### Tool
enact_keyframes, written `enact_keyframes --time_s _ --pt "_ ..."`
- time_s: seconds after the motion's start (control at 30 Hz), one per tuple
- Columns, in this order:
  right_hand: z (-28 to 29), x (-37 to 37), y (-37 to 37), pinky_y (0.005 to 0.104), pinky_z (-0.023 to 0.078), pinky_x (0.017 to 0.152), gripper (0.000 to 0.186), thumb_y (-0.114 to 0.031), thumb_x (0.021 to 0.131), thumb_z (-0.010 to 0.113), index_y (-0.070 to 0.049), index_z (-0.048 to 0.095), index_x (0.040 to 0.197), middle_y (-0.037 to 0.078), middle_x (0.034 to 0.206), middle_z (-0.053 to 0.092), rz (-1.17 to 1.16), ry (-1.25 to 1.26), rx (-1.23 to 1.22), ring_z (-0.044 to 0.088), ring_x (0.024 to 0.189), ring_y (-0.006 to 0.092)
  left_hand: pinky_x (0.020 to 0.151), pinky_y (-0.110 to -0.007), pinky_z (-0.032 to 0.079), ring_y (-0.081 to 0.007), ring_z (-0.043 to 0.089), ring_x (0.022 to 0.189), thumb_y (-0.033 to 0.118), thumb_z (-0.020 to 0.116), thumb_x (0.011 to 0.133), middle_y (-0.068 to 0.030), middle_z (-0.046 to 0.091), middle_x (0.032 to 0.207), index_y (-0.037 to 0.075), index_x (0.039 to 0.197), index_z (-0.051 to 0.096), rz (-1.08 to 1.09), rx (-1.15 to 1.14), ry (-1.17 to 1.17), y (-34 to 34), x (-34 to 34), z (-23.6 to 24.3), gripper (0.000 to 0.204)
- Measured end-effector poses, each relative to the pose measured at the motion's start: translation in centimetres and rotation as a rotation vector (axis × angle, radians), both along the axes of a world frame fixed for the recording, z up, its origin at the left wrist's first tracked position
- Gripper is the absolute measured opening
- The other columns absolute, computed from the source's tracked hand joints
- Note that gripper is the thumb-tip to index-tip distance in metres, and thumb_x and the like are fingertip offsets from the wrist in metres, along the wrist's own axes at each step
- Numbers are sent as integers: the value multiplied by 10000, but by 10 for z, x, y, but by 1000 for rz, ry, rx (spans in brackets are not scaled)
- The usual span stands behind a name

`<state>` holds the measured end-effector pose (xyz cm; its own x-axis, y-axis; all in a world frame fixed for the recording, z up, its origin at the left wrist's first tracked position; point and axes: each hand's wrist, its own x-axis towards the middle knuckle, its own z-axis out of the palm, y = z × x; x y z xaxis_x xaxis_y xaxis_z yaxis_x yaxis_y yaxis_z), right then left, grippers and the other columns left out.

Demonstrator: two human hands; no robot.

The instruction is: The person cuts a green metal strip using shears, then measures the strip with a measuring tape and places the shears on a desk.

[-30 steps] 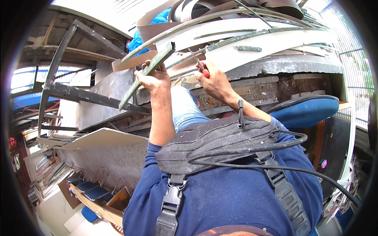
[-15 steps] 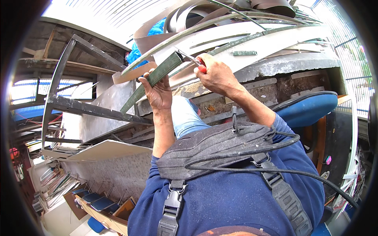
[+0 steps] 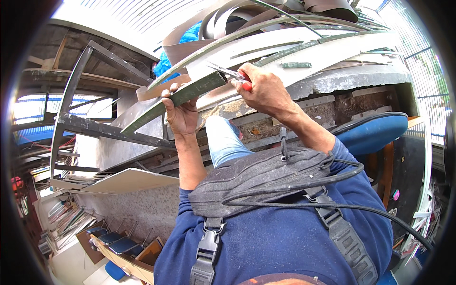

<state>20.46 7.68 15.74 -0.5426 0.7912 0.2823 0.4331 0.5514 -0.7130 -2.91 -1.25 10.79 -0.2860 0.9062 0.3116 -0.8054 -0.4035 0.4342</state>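
Cluttered workshop: piled metal strips (image 3: pixel 285 42), steel frame (image 3: pixel 71 118), stacked sheet offcuts (image 3: pixel 128 180).

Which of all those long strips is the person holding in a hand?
The dark green strip, slanting down left. The left hand grips it; the pale strips lie loose on the pile.

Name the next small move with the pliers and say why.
Probably close the pliers on the strip's near end. Their tips stand open right at that end, the right hand grips the red handles, and the left hand steadies the strip from below.
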Motion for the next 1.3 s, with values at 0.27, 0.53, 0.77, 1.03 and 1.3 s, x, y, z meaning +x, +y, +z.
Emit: enact_keyframes --time_s 0.27,0.53,0.77,1.03,1.3 --pt "-4 -1 1 431 533 603 299 -327 920 624 -36 589 975 191 736 664 -20 -1 -3 678 670 363 983 -516 550 -251 595 1188 282 617 939 -31 605 1178 129 1089 603 -16 0 -2 1 1 -1 215" --pt "-22 -5 5 391 507 540 290 -313 931 641 -30 601 889 153 661 634 17 145 20 656 592 292 962 -487 569 -254 611 1163 291 577 966 -57 602 1178 112 1105 597 -14 -12 -5 2 6 4 227" --pt "-29 9 34 366 507 631 352 -349 935 636 0 605 963 138 763 650 -165 127 -172 630 691 215 774 -428 645 -263 708 935 334 586 967 -118 699 993 59 933 645 43 -247 -258 0 -8 -7 283" --pt "-10 12 0 440 502 821 281 -202 837 621 -23 595 1051 180 961 635 -48 -42 88 629 923 356 612 -303 603 -169 704 727 326 625 946 -14 714 806 130 862 654 208 -596 -285 9 -9 -28 215" --pt "0 14 3 443 525 794 263 -230 854 628 -41 631 1038 175 967 672 -16 -201 107 664 877 359 653 -327 603 -174 694 780 312 620 951 -37 703 848 112 863 646 310 -622 -213 8 -5 -17 221"
